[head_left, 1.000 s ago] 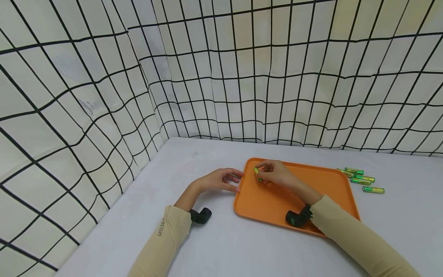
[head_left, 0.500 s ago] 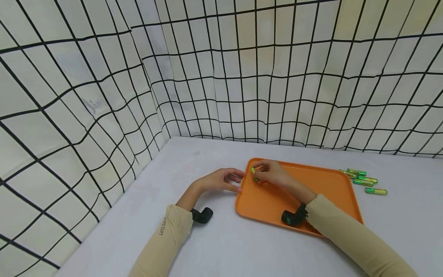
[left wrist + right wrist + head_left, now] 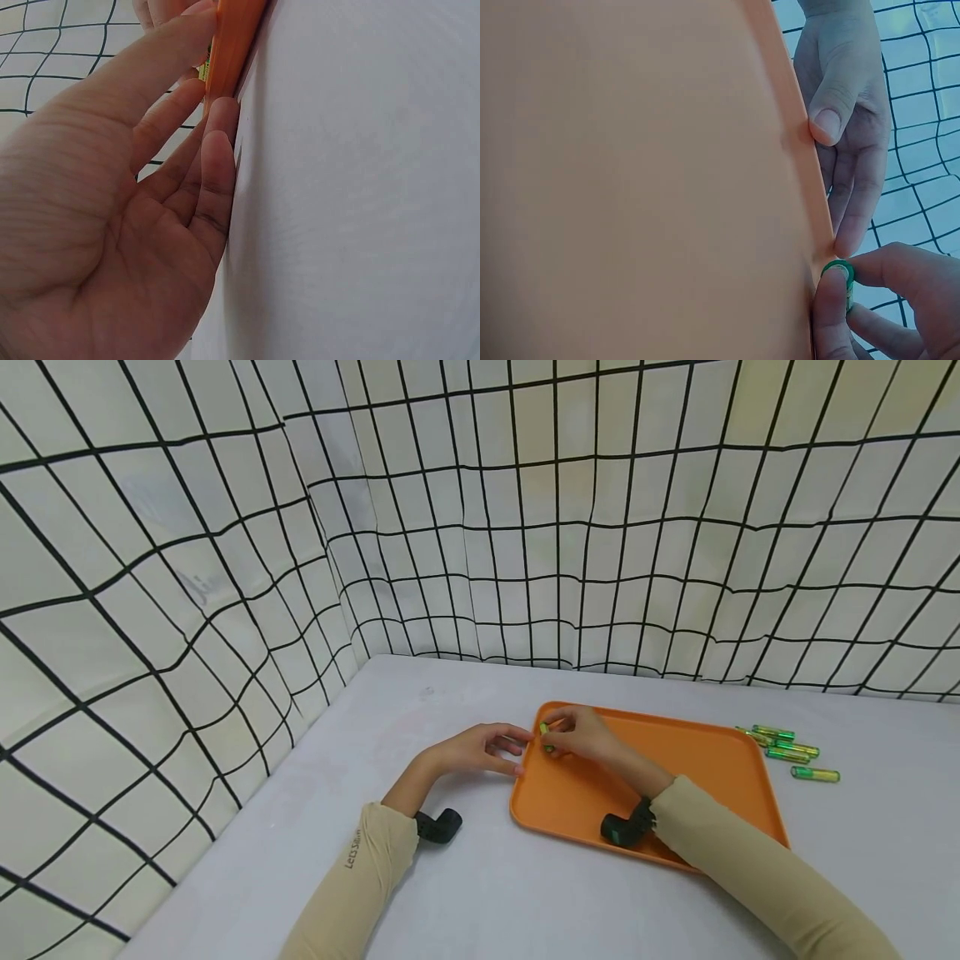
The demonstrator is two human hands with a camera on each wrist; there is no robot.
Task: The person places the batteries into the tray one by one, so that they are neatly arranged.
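Observation:
The right hand [image 3: 588,742] pinches a green and yellow battery [image 3: 545,735] between thumb and fingers, near the left end of an orange tray [image 3: 701,777]. In the right wrist view, the green end of that battery [image 3: 847,268] shows close by the tray's raised rim [image 3: 799,120]. The left hand [image 3: 480,748] rests beside the tray's left edge, fingers loosely extended and thumb at the rim. From the left wrist view, its fingertips lie along the outside of the tray wall [image 3: 234,49], low by the table. Part of the held battery is hidden behind the fingers.
Several more green and yellow batteries [image 3: 787,747] lie loosely grouped on the table right of the tray, with one battery [image 3: 815,774] a little apart. White walls with a black grid net [image 3: 495,502] stand behind and to the left of the white table [image 3: 480,893].
The right hand has moved slightly left with the battery, closer to the tray's left rim. The left hand keeps its place at the tray edge. The head view has shifted a little.

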